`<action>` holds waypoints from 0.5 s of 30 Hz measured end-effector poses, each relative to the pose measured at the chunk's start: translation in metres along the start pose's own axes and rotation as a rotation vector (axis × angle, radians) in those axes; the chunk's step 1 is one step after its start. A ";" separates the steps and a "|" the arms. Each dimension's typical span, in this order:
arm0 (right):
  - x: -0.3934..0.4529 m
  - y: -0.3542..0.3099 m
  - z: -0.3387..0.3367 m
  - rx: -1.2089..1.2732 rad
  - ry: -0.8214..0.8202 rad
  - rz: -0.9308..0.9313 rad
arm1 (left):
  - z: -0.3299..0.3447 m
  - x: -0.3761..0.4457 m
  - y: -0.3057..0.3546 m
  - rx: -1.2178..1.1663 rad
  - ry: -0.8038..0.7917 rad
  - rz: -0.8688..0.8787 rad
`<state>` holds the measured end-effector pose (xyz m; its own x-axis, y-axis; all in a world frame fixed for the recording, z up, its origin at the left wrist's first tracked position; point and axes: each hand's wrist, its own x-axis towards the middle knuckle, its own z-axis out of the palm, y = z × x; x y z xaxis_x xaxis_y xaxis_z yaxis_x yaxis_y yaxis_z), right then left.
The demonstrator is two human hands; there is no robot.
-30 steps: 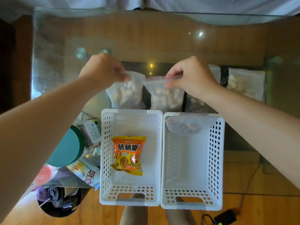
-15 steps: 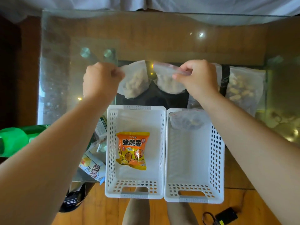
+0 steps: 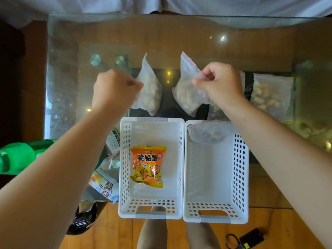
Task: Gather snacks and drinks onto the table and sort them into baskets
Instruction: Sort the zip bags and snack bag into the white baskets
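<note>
Two white perforated baskets stand side by side at the near edge of the glass table. The left basket [image 3: 124, 177] holds an orange snack packet [image 3: 147, 166]. A clear zip bag of dark snacks [image 3: 206, 134] rests against the far wall of the right basket [image 3: 242, 177]. My left hand [image 3: 115, 90] pinches a clear bag of pale nuts [image 3: 150, 92] by a corner, lifted beyond the left basket. My right hand [image 3: 219, 83] grips another clear nut bag [image 3: 186, 94] by its red zip edge, also lifted. Both bags hang tilted.
Further zip bags of snacks [image 3: 269, 96] lie on the glass table [image 3: 71, 87] at the right, one partly under my right wrist. A green bottle [image 3: 19, 157] and cartons [image 3: 104, 186] lie at the left. A dark device with a cable [image 3: 251, 239] sits on the wooden floor.
Both hands have lifted their bags higher, so the bags now swing and tilt with corners pointing up. The view has shifted closer and the green bottle has come into sight.
</note>
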<state>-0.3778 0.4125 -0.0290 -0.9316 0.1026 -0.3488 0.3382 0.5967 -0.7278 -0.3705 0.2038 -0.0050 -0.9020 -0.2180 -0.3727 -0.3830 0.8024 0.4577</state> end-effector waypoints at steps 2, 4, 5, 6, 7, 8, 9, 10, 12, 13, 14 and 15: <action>-0.004 -0.003 -0.006 0.112 0.049 -0.048 | -0.007 -0.005 0.000 -0.146 0.063 0.000; -0.005 -0.004 -0.006 0.133 0.057 -0.063 | -0.006 -0.006 -0.001 -0.186 0.046 -0.017; -0.004 -0.004 -0.005 0.074 0.018 -0.049 | -0.003 -0.004 -0.001 -0.121 0.000 -0.030; -0.002 -0.004 -0.001 -0.007 -0.037 -0.016 | 0.001 0.000 0.000 -0.025 -0.061 -0.057; 0.001 -0.003 0.002 -0.086 -0.090 0.022 | 0.004 0.004 0.000 0.061 -0.114 -0.095; 0.003 -0.004 0.005 -0.138 -0.124 0.052 | 0.006 0.009 0.002 0.091 -0.139 -0.135; 0.006 -0.005 0.007 -0.153 -0.129 0.062 | 0.006 0.014 0.003 0.067 -0.133 -0.159; 0.007 -0.007 0.008 -0.154 -0.114 0.049 | 0.005 0.018 0.004 0.015 -0.099 -0.150; 0.007 -0.010 0.006 -0.125 -0.064 0.020 | 0.004 0.020 0.005 -0.050 -0.036 -0.084; 0.005 -0.009 0.004 -0.098 -0.035 0.015 | 0.004 0.018 0.005 -0.069 -0.029 -0.050; 0.003 -0.007 0.002 -0.078 -0.007 0.014 | 0.005 0.016 0.004 -0.080 -0.024 -0.027; 0.000 -0.004 0.001 -0.084 0.002 0.016 | 0.006 0.015 0.003 -0.073 -0.020 -0.020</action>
<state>-0.3790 0.4093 -0.0263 -0.9263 0.1140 -0.3592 0.3410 0.6595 -0.6699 -0.3834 0.2062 -0.0139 -0.8902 -0.2215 -0.3980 -0.4149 0.7551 0.5077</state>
